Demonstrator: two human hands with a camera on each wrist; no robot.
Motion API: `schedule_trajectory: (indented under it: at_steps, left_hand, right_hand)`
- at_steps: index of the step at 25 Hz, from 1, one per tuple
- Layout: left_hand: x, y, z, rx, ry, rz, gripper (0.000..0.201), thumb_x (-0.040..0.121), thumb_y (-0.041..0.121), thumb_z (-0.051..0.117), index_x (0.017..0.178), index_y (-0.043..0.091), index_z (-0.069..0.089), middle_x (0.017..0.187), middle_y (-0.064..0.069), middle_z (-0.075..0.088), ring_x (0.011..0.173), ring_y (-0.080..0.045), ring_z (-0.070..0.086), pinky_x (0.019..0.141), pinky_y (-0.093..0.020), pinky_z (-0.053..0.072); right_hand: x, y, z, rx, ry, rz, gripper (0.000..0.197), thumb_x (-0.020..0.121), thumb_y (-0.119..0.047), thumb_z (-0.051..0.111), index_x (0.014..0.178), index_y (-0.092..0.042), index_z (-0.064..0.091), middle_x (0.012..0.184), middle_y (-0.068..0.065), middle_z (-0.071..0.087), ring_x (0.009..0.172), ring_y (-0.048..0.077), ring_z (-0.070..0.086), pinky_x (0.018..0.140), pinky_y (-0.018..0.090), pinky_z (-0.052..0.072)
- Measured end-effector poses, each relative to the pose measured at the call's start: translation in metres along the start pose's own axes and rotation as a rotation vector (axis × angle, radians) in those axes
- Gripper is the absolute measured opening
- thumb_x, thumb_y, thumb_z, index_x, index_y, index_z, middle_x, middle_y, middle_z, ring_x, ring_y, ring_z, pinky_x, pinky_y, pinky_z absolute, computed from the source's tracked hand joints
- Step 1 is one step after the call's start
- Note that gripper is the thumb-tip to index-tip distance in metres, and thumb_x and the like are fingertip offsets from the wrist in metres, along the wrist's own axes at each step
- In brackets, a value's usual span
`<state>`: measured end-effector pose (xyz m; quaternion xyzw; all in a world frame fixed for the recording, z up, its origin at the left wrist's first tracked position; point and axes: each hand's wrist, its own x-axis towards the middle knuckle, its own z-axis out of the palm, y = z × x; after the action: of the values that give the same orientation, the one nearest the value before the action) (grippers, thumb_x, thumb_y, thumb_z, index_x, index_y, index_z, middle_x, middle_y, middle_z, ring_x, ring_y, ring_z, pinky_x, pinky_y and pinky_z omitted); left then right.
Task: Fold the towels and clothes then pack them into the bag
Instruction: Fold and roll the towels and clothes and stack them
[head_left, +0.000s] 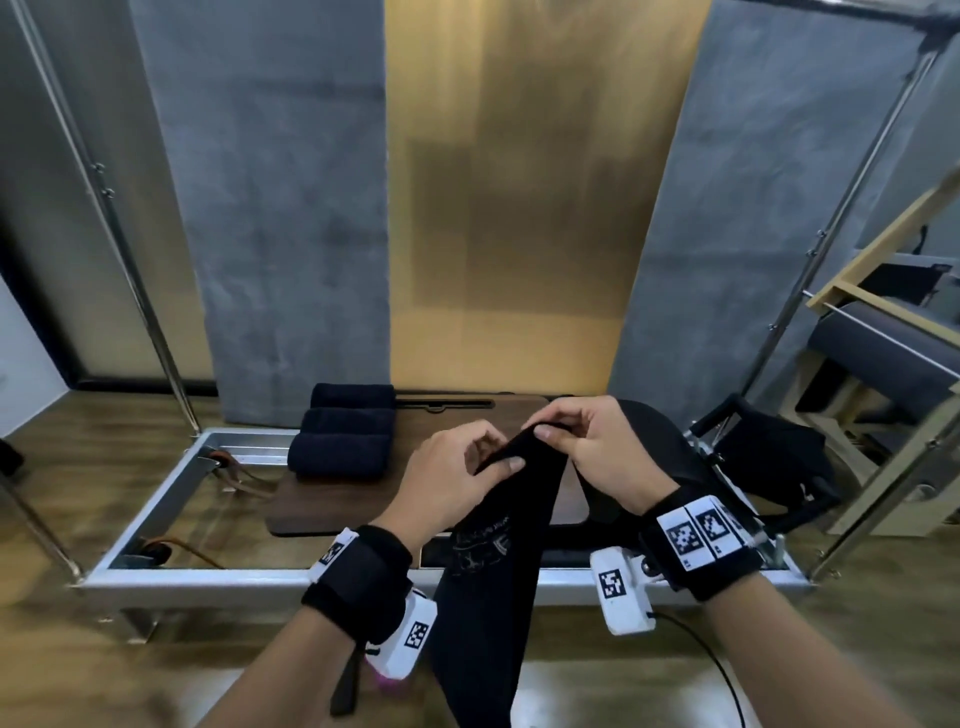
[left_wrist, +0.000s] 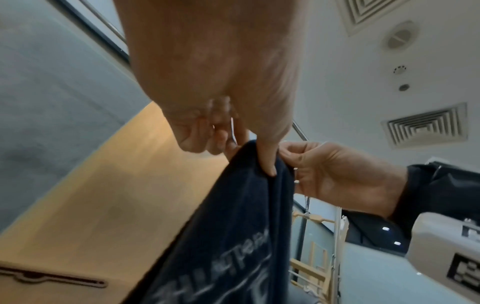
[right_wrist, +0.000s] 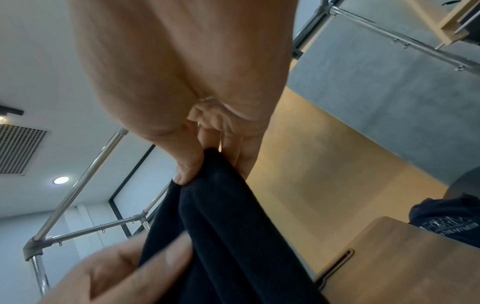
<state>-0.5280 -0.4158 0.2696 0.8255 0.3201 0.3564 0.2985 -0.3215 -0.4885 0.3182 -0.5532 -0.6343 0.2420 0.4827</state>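
A dark navy towel (head_left: 493, 571) with pale printed lettering hangs lengthwise in front of me. Both hands pinch its top edge, close together. My left hand (head_left: 470, 457) holds it between thumb and fingers, and my right hand (head_left: 563, 436) pinches the same edge just to the right. In the left wrist view the towel (left_wrist: 228, 236) hangs from my left hand (left_wrist: 259, 156), with the right hand (left_wrist: 332, 174) beside it. The right wrist view shows the towel (right_wrist: 221, 226) pinched by my right hand (right_wrist: 202, 164). A black bag (head_left: 769, 462) sits at the right.
Three rolled dark towels (head_left: 345, 434) lie in a row on the brown wooden board (head_left: 322, 499) of a metal-framed bench (head_left: 208, 571). Steel poles (head_left: 104, 197) rise at both sides. Wooden equipment (head_left: 883, 312) stands at the right. Wooden floor surrounds the frame.
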Motion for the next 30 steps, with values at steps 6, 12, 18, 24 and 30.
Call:
schedule_trajectory:
  at_steps: [6,12,18,24,30]
  left_hand:
    - [-0.027,-0.045,-0.036,0.101,-0.196,-0.146,0.044,0.077,0.071,0.081,0.083,0.03,0.069,0.094,0.01,0.059,0.094,-0.009,0.057,0.087,-0.035,0.049]
    - [-0.046,-0.084,-0.086,-0.174,0.013,-0.2,0.016,0.078,0.034,0.092,0.078,0.024,0.078,0.081,0.0,0.078,0.078,-0.014,0.073,0.068,-0.026,0.055]
    - [-0.046,-0.093,-0.098,-0.292,0.2,-0.156,0.012,0.082,0.007,0.088,0.089,0.015,0.083,0.09,-0.003,0.082,0.086,-0.011,0.076,0.078,-0.019,0.057]
    - [-0.035,-0.097,-0.096,-0.329,0.36,-0.158,0.012,0.083,0.009,0.088,0.091,0.012,0.08,0.086,-0.004,0.081,0.082,-0.012,0.076,0.079,-0.018,0.058]
    - [-0.004,-0.109,-0.077,-0.264,0.546,-0.199,0.01,0.084,0.014,0.089,0.087,0.011,0.08,0.076,-0.006,0.069,0.065,-0.008,0.059,0.066,-0.017,0.049]
  right_hand:
    - [0.005,0.012,-0.014,-0.025,0.133,-0.033,0.025,0.094,0.001,0.071,0.087,-0.021,0.08,0.086,-0.002,0.079,0.085,0.01,0.075,0.076,0.019,0.054]
    - [-0.004,0.044,-0.042,-0.142,0.348,0.084,0.021,0.09,-0.006,0.077,0.085,-0.026,0.081,0.086,-0.006,0.08,0.088,0.014,0.077,0.093,0.044,0.06]
    - [-0.018,0.05,-0.049,-0.301,0.372,0.11,0.009,0.082,-0.015,0.087,0.083,-0.022,0.081,0.078,-0.009,0.078,0.081,0.008,0.075,0.09,0.044,0.061]
    - [-0.023,0.06,-0.057,-0.376,0.391,0.105,0.014,0.08,-0.023,0.089,0.077,-0.031,0.078,0.075,-0.013,0.076,0.077,0.007,0.074,0.083,0.039,0.061]
    - [0.004,0.094,-0.048,-0.495,0.504,0.214,0.021,0.08,-0.047,0.085,0.07,-0.033,0.072,0.062,-0.008,0.067,0.061,0.012,0.065,0.058,0.03,0.05]
